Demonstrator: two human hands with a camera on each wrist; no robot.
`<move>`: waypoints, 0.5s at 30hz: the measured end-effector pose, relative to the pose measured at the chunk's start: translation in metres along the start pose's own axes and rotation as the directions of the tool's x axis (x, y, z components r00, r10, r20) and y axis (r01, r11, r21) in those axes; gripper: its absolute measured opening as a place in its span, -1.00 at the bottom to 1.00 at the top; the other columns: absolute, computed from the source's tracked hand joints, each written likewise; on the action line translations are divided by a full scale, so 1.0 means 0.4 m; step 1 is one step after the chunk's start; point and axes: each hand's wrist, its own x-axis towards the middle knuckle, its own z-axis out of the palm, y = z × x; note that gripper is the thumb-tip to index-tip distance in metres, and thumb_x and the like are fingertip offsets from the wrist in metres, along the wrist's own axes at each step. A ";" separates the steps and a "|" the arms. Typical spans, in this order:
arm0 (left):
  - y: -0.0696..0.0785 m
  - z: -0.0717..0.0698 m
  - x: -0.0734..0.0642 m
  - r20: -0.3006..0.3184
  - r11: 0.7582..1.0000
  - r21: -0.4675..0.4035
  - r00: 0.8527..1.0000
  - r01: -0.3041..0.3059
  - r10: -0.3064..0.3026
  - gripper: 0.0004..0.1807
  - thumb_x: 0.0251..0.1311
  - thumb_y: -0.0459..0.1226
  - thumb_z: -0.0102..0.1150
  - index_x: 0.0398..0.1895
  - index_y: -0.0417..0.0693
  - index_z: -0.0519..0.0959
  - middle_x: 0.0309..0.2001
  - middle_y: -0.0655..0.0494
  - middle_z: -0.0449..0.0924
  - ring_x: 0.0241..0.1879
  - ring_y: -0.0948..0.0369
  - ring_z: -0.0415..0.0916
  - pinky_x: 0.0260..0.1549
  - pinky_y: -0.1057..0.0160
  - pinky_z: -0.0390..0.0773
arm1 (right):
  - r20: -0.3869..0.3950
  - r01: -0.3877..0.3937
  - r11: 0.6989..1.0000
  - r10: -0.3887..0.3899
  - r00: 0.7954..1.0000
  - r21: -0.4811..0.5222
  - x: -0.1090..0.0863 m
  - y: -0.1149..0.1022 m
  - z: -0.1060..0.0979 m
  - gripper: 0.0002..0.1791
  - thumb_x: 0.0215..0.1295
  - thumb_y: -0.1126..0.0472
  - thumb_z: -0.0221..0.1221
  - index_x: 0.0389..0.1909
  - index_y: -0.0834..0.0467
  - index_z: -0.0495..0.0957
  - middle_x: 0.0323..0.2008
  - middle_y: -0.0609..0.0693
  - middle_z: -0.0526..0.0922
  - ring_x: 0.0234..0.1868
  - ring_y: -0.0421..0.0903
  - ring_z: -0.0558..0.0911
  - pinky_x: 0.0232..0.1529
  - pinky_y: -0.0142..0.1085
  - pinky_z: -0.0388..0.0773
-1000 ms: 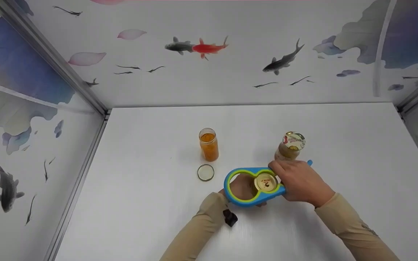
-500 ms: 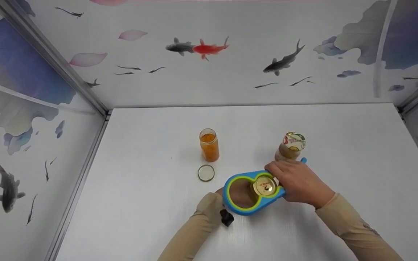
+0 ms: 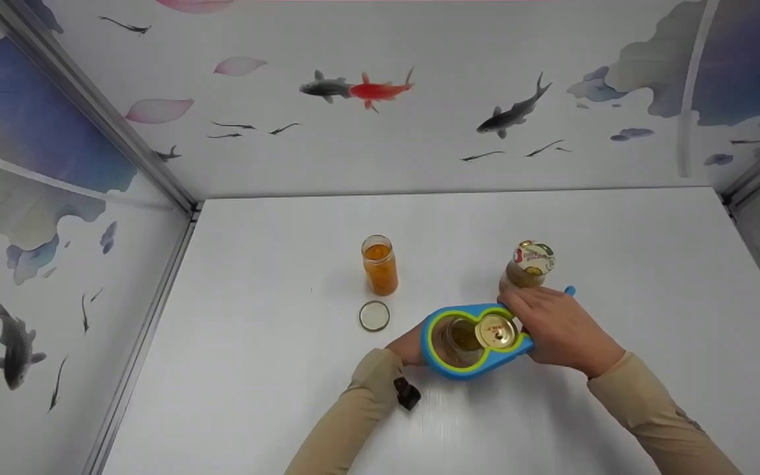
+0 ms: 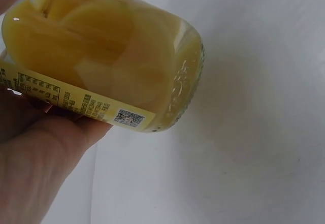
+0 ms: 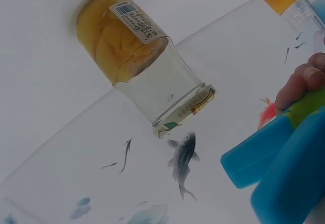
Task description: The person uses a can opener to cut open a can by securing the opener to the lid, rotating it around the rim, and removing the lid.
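A blue and green jar opener [image 3: 443, 373] has a large ring and a smaller one, with a gold lid [image 3: 497, 331] framed in the smaller. My right hand [image 3: 561, 330] grips the opener's handles. Below it, my left hand [image 3: 408, 343] holds a glass jar [image 4: 111, 46] of yellow fruit, tilted and raised off the table. Part of that jar shows through the large ring, beside the lid. Whether the lid still sits on the jar I cannot tell. Most of the left hand's fingers are hidden from the head view.
An uncovered jar of orange contents [image 3: 380, 267] stands on the white table [image 3: 254, 369]. A loose lid [image 3: 374, 316] lies in front of it. Another capped jar [image 3: 530, 264] stands just beyond my right hand. White printed panels [image 3: 419, 152] enclose the table's back and sides.
The opener and lid dipped slightly toward me, then moved right and a little away. Both hands shifted right with them. More of the held jar now shows through the large ring.
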 end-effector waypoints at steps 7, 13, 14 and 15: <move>-0.019 -0.006 0.010 0.026 0.997 0.039 0.998 -0.061 0.060 -0.56 0.07 -0.27 0.31 0.05 -0.24 0.53 -0.11 0.05 0.61 -0.17 0.39 0.42 0.04 0.32 0.44 | 0.025 -0.062 0.998 0.062 0.998 0.011 -0.019 0.005 -0.005 -0.22 -0.41 0.36 0.58 -0.04 0.22 0.41 -0.30 0.02 0.56 -0.36 -0.07 0.52 -0.28 -0.10 0.56; -0.042 -0.011 0.017 0.026 0.997 0.033 0.997 -0.069 0.068 -0.41 0.06 -0.30 0.34 0.21 -0.21 0.44 0.09 0.00 0.54 0.07 0.33 0.41 0.19 0.28 0.32 | 0.061 -0.115 0.993 0.113 0.992 0.024 -0.028 0.003 -0.011 -0.25 -0.36 0.32 0.58 -0.06 0.22 0.40 -0.30 0.02 0.58 -0.30 -0.06 0.56 -0.19 -0.05 0.58; -0.046 -0.011 0.019 0.021 0.997 0.031 0.997 -0.069 0.069 -0.40 0.06 -0.31 0.33 0.22 -0.19 0.43 0.11 0.03 0.53 0.10 0.32 0.40 0.21 0.27 0.30 | 0.065 -0.120 0.992 0.118 0.991 0.026 -0.030 0.003 -0.011 -0.23 -0.35 0.32 0.58 -0.03 0.23 0.40 -0.27 0.04 0.59 -0.27 -0.04 0.58 -0.15 -0.02 0.58; -0.050 -0.011 0.021 0.016 0.997 0.026 0.998 -0.069 0.069 -0.41 0.07 -0.31 0.33 0.22 -0.17 0.43 0.10 0.06 0.52 0.10 0.32 0.39 0.21 0.26 0.30 | 0.068 -0.125 0.992 0.123 0.990 0.028 -0.031 0.003 -0.011 -0.22 -0.34 0.31 0.58 -0.01 0.23 0.40 -0.25 0.05 0.60 -0.26 -0.03 0.59 -0.13 0.00 0.58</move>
